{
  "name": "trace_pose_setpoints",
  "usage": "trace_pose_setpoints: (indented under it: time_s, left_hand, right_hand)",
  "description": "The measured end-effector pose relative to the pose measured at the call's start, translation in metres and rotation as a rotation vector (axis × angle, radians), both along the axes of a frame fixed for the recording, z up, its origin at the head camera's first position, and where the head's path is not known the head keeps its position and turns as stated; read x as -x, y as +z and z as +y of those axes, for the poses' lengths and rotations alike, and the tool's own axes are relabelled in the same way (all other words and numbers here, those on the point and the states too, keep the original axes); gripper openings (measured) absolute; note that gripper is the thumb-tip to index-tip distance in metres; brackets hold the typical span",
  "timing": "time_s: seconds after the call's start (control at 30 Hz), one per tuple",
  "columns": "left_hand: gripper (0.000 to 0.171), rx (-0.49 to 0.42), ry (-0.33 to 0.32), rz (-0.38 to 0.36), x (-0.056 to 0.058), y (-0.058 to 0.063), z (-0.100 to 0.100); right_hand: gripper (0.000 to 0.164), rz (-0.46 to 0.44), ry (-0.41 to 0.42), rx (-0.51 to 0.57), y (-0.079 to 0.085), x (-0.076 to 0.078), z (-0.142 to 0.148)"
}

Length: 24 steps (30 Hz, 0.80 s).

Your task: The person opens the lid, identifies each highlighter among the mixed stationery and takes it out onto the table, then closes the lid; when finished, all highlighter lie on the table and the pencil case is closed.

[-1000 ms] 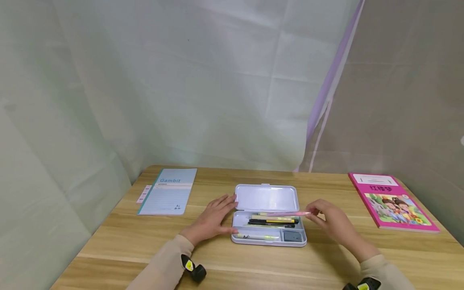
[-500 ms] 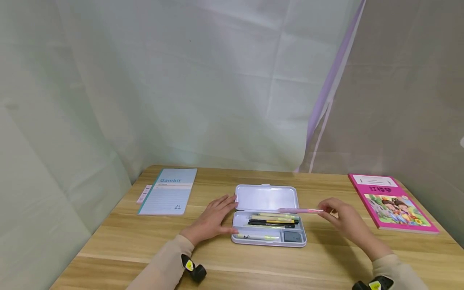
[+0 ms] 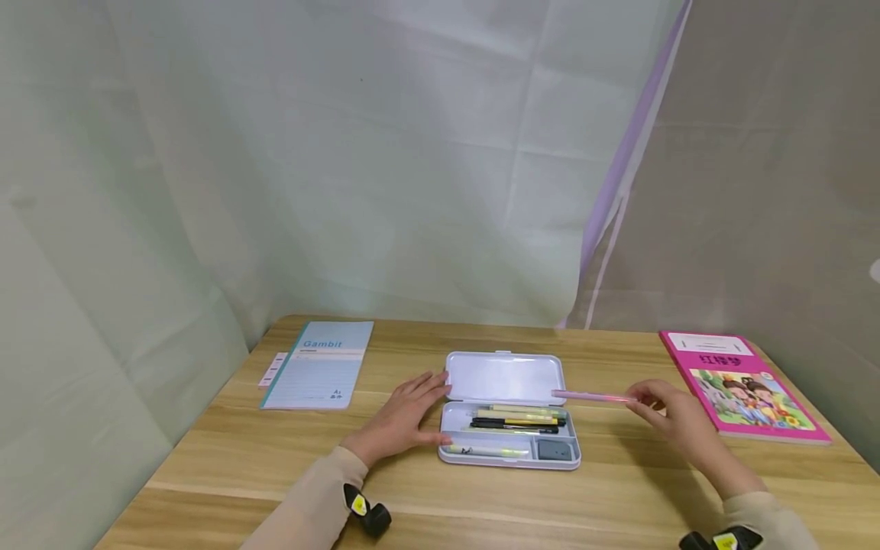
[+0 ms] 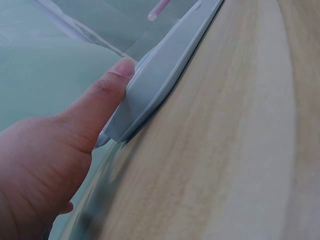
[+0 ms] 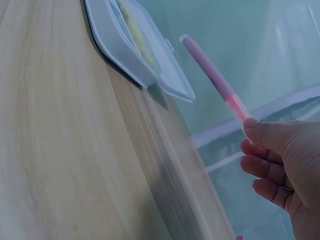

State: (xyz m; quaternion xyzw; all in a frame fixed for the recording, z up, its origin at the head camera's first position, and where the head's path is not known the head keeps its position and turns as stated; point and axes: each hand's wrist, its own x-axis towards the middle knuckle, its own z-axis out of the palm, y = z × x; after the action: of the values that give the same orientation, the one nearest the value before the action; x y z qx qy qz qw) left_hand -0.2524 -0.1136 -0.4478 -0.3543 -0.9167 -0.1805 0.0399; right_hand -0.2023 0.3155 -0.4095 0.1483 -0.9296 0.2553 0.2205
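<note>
A pink pen [image 3: 591, 396] is pinched at one end between the thumb and fingers of my right hand [image 3: 670, 424]. It points left, its far end overlapping the lid's right edge in the head view. In the right wrist view the pen [image 5: 209, 67] shows raised off the table. My left hand [image 3: 406, 420] rests at the left side of a white pencil case [image 3: 505, 378], which lies with its lid folded back. Its thumb [image 4: 102, 95] touches the case's side wall, fingers spread towards the lid. Several pens [image 3: 519, 420] and a grey eraser-like block [image 3: 554, 449] lie inside.
A pale blue notebook [image 3: 319, 367] marked Gambit lies at the left, with a pinkish strip [image 3: 273, 370] sticking out from under it. A pink picture book [image 3: 752, 389] lies at the right of the wooden table [image 3: 440, 512]. Fabric sheets [image 3: 426, 168] hang behind.
My right hand has moved to the right, carrying the pink pen from over the case's pen tray to beyond its right side. The left hand has kept its place.
</note>
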Motion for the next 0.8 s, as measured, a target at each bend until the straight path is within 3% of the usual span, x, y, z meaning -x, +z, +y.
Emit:
trace_pose_setpoints:
  time_s: [0.47, 0.8]
  left_hand:
    - [0.083, -0.012, 0.004, -0.007, 0.0, 0.0, 0.0]
    - [0.083, -0.015, 0.007, -0.026, 0.001, -0.002, 0.0]
  right_hand:
    - [0.005, -0.091, -0.052, 0.015, -0.007, -0.003, 0.021]
    - [0.006, -0.095, -0.039, 0.037, -0.021, -0.002, 0.035]
